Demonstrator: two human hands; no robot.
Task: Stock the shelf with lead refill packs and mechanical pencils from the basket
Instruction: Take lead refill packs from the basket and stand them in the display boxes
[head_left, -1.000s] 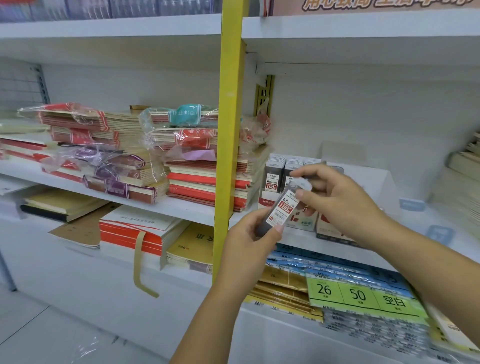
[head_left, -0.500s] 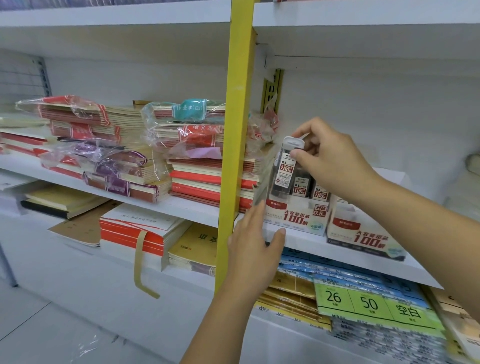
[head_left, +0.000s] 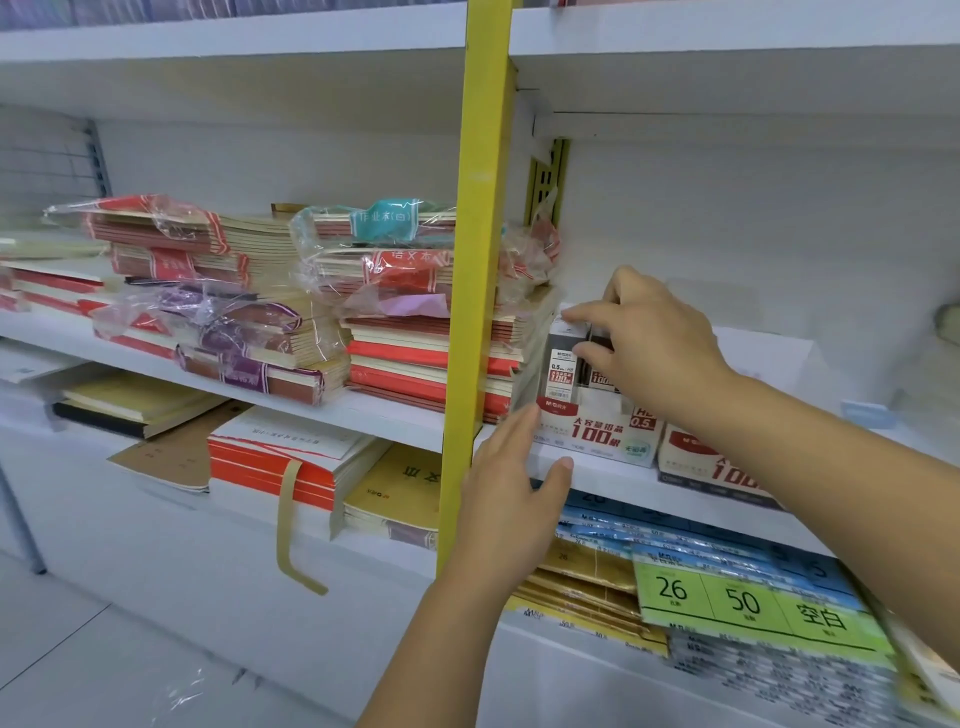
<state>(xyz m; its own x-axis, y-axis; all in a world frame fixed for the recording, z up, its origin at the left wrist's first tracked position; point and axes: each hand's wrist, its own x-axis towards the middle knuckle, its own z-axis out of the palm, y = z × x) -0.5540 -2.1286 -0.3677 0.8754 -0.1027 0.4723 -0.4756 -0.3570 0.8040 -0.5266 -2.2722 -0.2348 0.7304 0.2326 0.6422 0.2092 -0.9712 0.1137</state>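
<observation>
A white display box (head_left: 597, 434) printed "100" stands on the white shelf (head_left: 618, 480) just right of the yellow post. Several lead refill packs stand upright in it. My right hand (head_left: 649, 338) reaches in from the right and pinches the leftmost lead refill pack (head_left: 562, 366), forefinger on its white cap and thumb at its side. My left hand (head_left: 511, 488) is below, fingers straight, fingertips at the box's front left corner. A second display box (head_left: 711, 467) sits to the right, partly behind my right forearm. No basket or mechanical pencil is in view.
A yellow upright post (head_left: 480, 260) divides the shelving. Left of it lie wrapped notebook stacks (head_left: 395, 291) pressed against the display box. Below are a red-edged pad stack (head_left: 280, 457) and green label sheets (head_left: 743, 603). The shelf behind the boxes shows bare white board.
My right hand carried the refill pack from in front of the shelf up and then down into the display box. My left hand let go of the pack and moved to the box's front corner.
</observation>
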